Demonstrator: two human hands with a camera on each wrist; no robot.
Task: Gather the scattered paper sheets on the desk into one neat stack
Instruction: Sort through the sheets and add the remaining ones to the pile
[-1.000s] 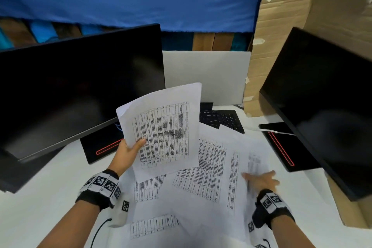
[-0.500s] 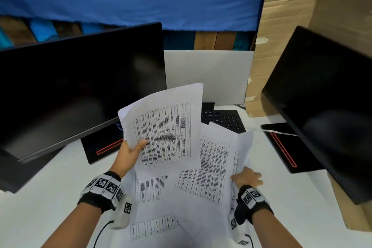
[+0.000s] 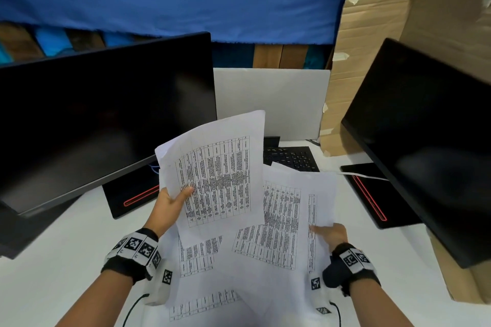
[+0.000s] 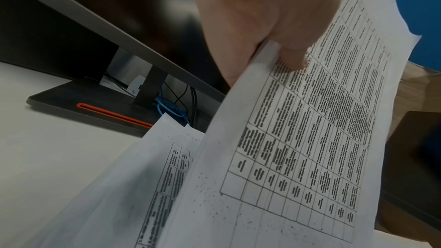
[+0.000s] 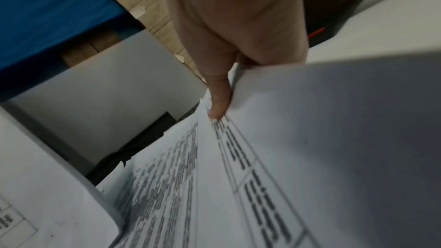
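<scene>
— White desk [image 3: 47, 268], blue cloth behind, a dark monitor [image 3: 101, 119] on each side. What are the fingers doing?

— Left hand [image 3: 170, 207] pinches a printed sheet [image 3: 218, 175] at its left edge, thumb on the print, fingers hidden behind; it stands raised, long axis pointing away.

— And the right hand [image 3: 330, 233]?

— Thumb on top of another sheet [image 3: 292, 220], fingers tucked beneath its lifted right edge. More sheets [image 3: 202, 255] lie overlapped below, partly covered.

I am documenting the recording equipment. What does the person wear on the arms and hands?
Both forearms are bare, without sleeves. Each wrist carries a black band with white tiles printed with black square markers. A thin black cable hangs under the left wrist.
</scene>
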